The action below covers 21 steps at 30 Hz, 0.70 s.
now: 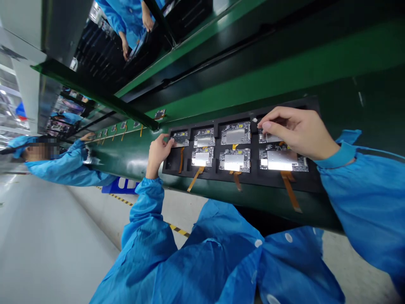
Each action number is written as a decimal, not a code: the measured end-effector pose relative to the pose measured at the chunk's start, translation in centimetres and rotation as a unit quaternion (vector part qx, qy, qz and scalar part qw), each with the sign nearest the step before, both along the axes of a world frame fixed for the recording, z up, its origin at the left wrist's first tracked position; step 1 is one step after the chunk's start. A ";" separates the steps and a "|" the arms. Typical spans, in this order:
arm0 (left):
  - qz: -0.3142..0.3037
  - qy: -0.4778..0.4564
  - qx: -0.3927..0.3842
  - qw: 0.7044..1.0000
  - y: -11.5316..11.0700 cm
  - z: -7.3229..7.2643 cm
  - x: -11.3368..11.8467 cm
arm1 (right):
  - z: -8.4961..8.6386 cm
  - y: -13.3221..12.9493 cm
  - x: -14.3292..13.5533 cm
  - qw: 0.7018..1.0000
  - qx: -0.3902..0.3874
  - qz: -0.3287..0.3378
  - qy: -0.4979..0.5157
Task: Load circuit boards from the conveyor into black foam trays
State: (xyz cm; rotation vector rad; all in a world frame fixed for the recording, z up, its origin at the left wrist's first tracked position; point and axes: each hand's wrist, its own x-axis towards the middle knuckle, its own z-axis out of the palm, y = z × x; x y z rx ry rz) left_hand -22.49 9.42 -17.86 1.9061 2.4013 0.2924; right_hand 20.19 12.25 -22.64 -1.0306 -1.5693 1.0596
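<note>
A black foam tray lies in front of me, with several circuit boards in its slots. The boards carry silver metal plates and orange ribbon cables. At the tray's left end, my left hand has thumb and fingers closed on the edge of a circuit board, whose cable hangs toward me. Over the far right slot, my right hand is pinched, thumb against index finger, hiding most of the board below. What the pinch holds, if anything, cannot be made out. A nearer board lies just below that hand.
The tray rests on a green work line. Further left along it sit several more boards. A green post slants above. One co-worker is at the left, another across. A blue crate stands below.
</note>
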 end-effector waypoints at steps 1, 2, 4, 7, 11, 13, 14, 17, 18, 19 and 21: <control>-0.003 0.020 0.001 1.000 0.3 0.3 0.1 | 0.0 0.0 0.0 1.000 0.000 0.000 0.001; -0.005 0.034 0.004 0.999 0.6 0.6 0.2 | 0.0 0.0 -0.1 1.000 0.000 0.000 0.001; -0.012 0.046 0.009 0.999 1.5 1.2 0.3 | 0.0 0.0 -0.1 1.000 -0.001 -0.001 0.001; -0.057 0.038 -0.026 0.997 2.8 2.2 0.1 | 0.1 -0.1 0.0 1.000 0.011 -0.009 0.010; -0.165 0.034 -0.205 0.964 4.0 2.9 -0.5 | -0.1 0.4 0.8 0.995 0.058 -0.071 0.029; -0.199 0.048 -0.256 0.945 4.3 2.6 -0.9 | -0.4 0.8 1.3 0.986 0.084 -0.130 0.056; -0.205 0.057 -0.258 0.942 4.4 2.4 -1.0 | -0.6 1.1 1.5 0.980 0.094 -0.159 0.073; -0.197 0.074 -0.238 0.948 4.5 1.8 -1.4 | -1.0 1.5 2.0 0.968 0.115 -0.206 0.084; -0.195 0.073 -0.235 0.949 4.5 1.7 -1.5 | -1.1 1.6 2.1 0.968 0.119 -0.209 0.069; -0.196 0.070 -0.233 0.950 4.5 1.6 -1.6 | -1.2 1.6 2.2 0.969 0.122 -0.208 0.047; -0.197 0.063 -0.226 0.952 4.5 1.6 -1.7 | -1.2 1.5 2.3 0.972 0.129 -0.197 0.005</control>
